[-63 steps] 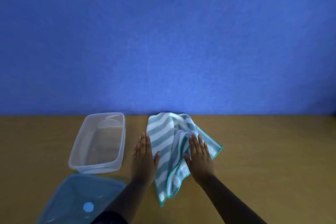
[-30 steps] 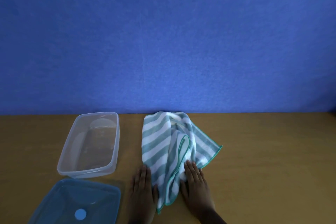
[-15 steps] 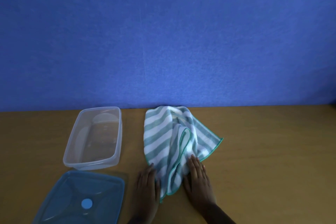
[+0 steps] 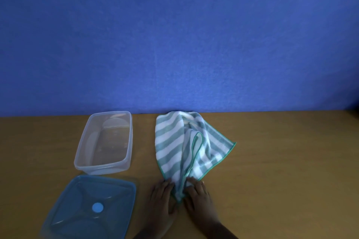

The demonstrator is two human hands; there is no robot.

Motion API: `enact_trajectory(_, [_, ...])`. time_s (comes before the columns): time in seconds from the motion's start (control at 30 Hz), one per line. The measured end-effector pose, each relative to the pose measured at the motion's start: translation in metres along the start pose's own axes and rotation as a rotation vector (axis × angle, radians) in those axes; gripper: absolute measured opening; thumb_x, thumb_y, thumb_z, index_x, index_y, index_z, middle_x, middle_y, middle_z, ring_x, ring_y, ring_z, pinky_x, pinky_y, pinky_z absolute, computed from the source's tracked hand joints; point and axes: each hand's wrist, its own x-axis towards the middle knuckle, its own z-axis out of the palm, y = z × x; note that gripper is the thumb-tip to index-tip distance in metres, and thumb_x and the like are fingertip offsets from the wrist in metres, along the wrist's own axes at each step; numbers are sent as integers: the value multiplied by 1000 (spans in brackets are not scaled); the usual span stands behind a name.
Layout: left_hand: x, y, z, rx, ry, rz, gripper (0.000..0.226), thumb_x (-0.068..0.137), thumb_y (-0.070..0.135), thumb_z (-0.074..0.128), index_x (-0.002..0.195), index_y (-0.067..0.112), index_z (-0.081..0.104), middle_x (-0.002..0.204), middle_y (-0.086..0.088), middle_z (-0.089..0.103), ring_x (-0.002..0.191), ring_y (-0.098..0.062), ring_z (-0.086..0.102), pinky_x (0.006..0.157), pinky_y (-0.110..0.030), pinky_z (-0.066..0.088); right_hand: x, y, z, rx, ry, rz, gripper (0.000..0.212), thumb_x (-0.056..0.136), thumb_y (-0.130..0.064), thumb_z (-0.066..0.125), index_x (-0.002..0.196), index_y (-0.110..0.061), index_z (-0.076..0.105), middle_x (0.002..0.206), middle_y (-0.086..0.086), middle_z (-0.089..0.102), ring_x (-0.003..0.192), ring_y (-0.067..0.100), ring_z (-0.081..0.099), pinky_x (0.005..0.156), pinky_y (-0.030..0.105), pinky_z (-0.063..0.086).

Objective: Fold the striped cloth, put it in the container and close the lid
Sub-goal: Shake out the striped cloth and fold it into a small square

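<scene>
From the head camera, the left hand (image 4: pixel 162 198) and right hand (image 4: pixel 198 195) lie flat with fingers spread and relaxed, gripping nothing. Between their fingertips runs the near tip of the crumpled green-and-white striped cloth (image 4: pixel 180 147), which fans out beyond them on the wooden table (image 4: pixel 281 161). Left of the left fingers sit the blue lid (image 4: pixel 91 207) and, farther away, the clear container (image 4: pixel 104 141), uncovered.

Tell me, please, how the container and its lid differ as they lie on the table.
The container is clear and colourless; the lid is tinted blue with a round light-blue button at its middle. The container stands open and empty, farther from the person; the lid lies flat, off it, nearer the person. Both are translucent plastic with rounded corners, left of the cloth.
</scene>
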Motion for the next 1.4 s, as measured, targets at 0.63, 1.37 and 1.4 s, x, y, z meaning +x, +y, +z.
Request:
enact_trajectory(0.63, [75,81,-78,-313,324,146,58,78,23,69,128,2,49,133,-13,54,127,-23,46,106,-40,40,73,-24,-138,611,389,165,17,92,-6,52,92,-22,58,88,-12,64,82,-4,57,71,8,41])
enact_trajectory(1.37, [120,53,-124,-388,279,30,13,76,15,70,87,10,66,82,-6,69,80,-24,60,75,-31,47,86,-35,-219,716,706,192,21,91,-18,58,77,-34,54,70,-11,60,64,-4,56,59,10,43])
enact_trajectory(1.4, [119,43,-123,-348,270,-17,11,77,12,70,86,8,66,80,-9,69,79,-27,60,76,-34,49,86,-31,-225,717,785,199,17,91,-18,57,79,-30,55,72,-8,60,64,-4,56,61,11,44])
